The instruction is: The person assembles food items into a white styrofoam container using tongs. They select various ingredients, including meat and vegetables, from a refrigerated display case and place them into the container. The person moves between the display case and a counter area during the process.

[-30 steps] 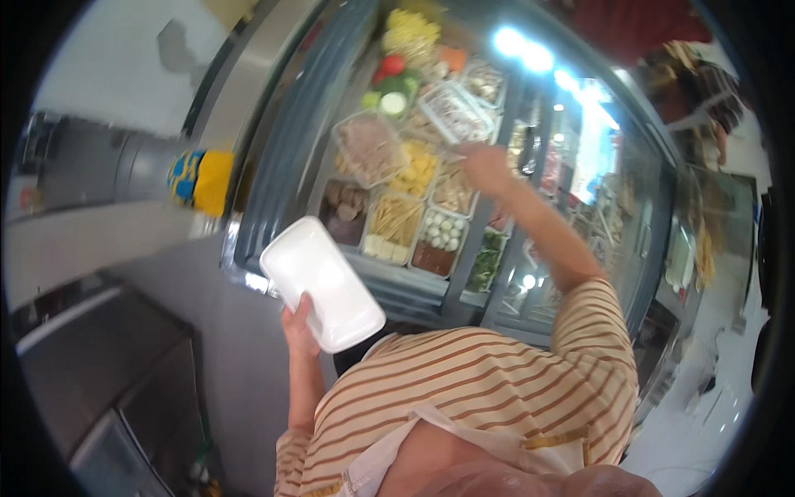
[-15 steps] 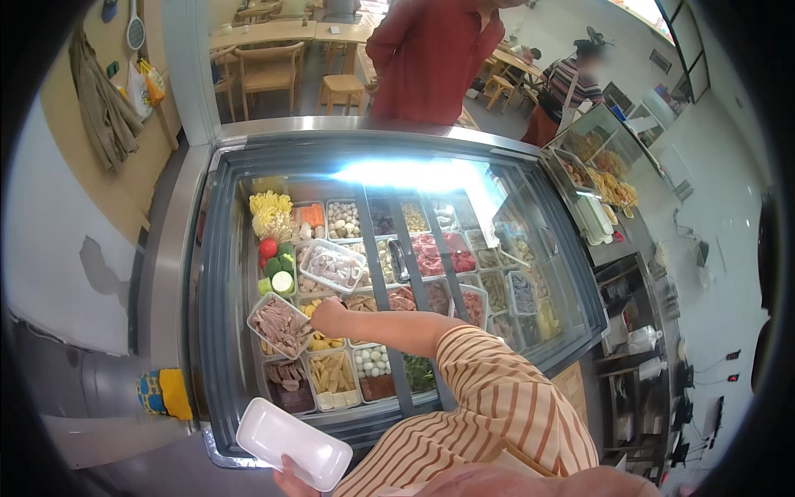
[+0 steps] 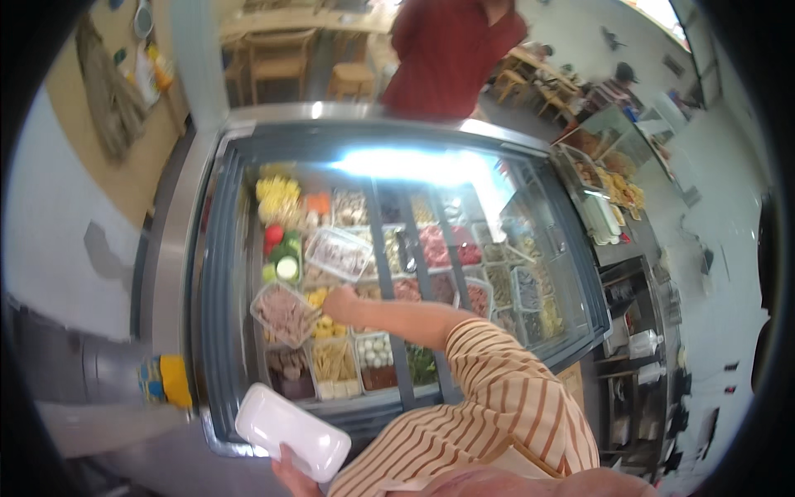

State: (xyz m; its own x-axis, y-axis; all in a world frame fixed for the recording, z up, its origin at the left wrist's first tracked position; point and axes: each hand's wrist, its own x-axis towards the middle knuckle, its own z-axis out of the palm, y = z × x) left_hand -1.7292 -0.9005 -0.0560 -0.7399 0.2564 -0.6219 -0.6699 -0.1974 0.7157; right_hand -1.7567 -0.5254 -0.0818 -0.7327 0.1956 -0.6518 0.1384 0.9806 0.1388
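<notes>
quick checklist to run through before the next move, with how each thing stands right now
1. White tray held by the left hand: ok.
2. No food showing on the tray: ok.
3. Display case open where the right hand reaches in: ok.
4. Container of pale pink meat strips squared up with its neighbours: not ok, it sits askew.
5. Right hand's fingers gripping something: cannot tell, too blurred.
</notes>
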